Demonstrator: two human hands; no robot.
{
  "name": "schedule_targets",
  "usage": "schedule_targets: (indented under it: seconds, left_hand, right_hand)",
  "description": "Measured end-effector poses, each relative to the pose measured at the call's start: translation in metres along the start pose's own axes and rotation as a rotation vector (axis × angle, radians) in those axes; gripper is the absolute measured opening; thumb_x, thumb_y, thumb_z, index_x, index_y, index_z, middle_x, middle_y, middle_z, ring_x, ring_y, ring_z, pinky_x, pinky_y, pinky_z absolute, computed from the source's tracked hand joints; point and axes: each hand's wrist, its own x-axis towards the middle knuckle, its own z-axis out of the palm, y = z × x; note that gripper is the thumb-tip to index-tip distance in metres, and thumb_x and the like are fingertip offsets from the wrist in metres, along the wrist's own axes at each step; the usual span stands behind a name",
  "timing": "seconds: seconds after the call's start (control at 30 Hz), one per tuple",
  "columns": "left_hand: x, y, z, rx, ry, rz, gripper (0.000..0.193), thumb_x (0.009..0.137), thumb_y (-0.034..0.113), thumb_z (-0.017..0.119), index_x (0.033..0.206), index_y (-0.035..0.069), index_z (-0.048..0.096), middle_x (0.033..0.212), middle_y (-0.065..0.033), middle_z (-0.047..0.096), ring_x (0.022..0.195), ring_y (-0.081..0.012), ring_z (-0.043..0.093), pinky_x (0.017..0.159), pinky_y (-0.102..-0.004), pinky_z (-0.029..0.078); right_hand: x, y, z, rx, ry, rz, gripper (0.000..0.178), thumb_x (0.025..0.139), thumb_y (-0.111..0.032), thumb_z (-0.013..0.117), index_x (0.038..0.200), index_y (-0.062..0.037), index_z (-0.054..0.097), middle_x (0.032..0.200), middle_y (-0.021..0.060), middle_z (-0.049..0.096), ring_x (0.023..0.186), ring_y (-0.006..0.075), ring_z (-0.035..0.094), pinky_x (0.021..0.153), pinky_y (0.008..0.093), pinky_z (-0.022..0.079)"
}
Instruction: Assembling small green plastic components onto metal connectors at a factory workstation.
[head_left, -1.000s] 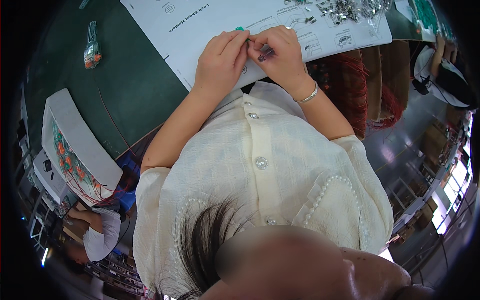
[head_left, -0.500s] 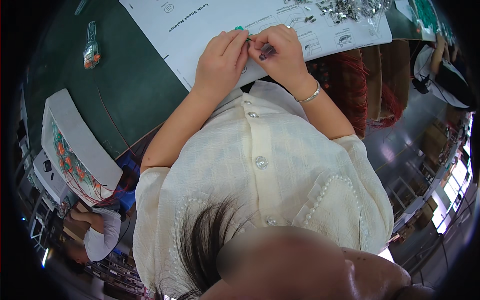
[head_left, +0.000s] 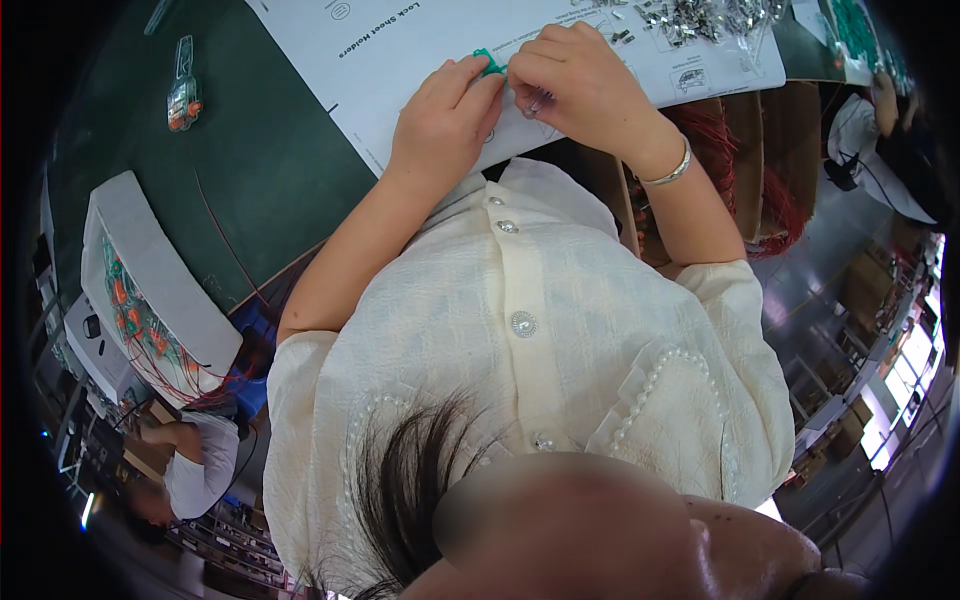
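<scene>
My left hand pinches a small green plastic piece between thumb and fingers, over the large white printed sheet. Just to its right, my right hand is curled closed. A small see-through piece with a dark purplish tint shows in its palm, under the bent fingers. Whether the right fingertips pinch anything else is hidden. A narrow gap separates the two hands.
Shiny small metal parts lie on the sheet's far right. Below the table edge, cardboard boxes hold red wires. At left are a clear holder with orange parts and a white tray. Other people sit lower left and upper right.
My right hand has moved away from the left, up and to the right, with its elbow swung outward. The green piece now shows more fully in my left fingers.
</scene>
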Motion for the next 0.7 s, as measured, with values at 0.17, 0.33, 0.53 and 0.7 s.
schedule_targets:
  seconds: [0.17, 0.33, 0.53, 0.7]
  left_hand:
    - [0.0, -0.001, 0.001, 0.019, -0.012, 0.032, 0.026, 0.08, 0.004, 0.078, 0.106, 0.004, 0.071, 0.114, -0.0105, 0.068, 0.095, -0.0301, 0.069, 0.087, -0.0379, 0.058]
    - [0.0, 0.001, -0.002, 0.029, -0.036, -0.011, 0.024, 0.082, 0.003, 0.078, 0.106, 0.004, 0.072, 0.114, -0.0102, 0.07, 0.095, -0.0293, 0.069, 0.083, -0.0369, 0.059]
    - [0.002, 0.004, -0.006, -0.032, -0.032, -0.058, 0.021, 0.083, 0.004, 0.079, 0.103, 0.003, 0.072, 0.111, -0.0112, 0.072, 0.095, -0.03, 0.07, 0.084, -0.0385, 0.059]
    - [0.003, 0.003, -0.006, -0.015, -0.035, -0.038, 0.02, 0.084, 0.004, 0.079, 0.103, 0.003, 0.072, 0.111, -0.0113, 0.071, 0.094, -0.0301, 0.07, 0.089, -0.0391, 0.059]
  right_hand:
    - [0.006, 0.002, -0.008, -0.01, -0.099, -0.037, 0.014, 0.081, -0.013, 0.075, 0.085, -0.0153, 0.061, 0.08, -0.004, 0.064, 0.083, 0.0191, 0.059, 0.079, 0.0364, 0.043]
    - [0.005, 0.006, -0.008, 0.023, -0.122, -0.003, 0.014, 0.082, -0.012, 0.076, 0.091, -0.0138, 0.064, 0.084, -0.002, 0.067, 0.086, 0.0212, 0.061, 0.08, 0.0377, 0.046]
    - [0.0, -0.003, -0.013, 0.402, -0.111, 0.483, 0.018, 0.088, -0.016, 0.073, 0.099, -0.0015, 0.071, 0.088, 0.0124, 0.071, 0.083, 0.0291, 0.069, 0.078, 0.0377, 0.056]
    - [0.0, -0.004, -0.004, 0.402, -0.151, 0.496, 0.02, 0.09, -0.018, 0.072, 0.098, 0.0008, 0.072, 0.088, 0.0139, 0.072, 0.082, 0.0261, 0.071, 0.079, 0.0348, 0.057]
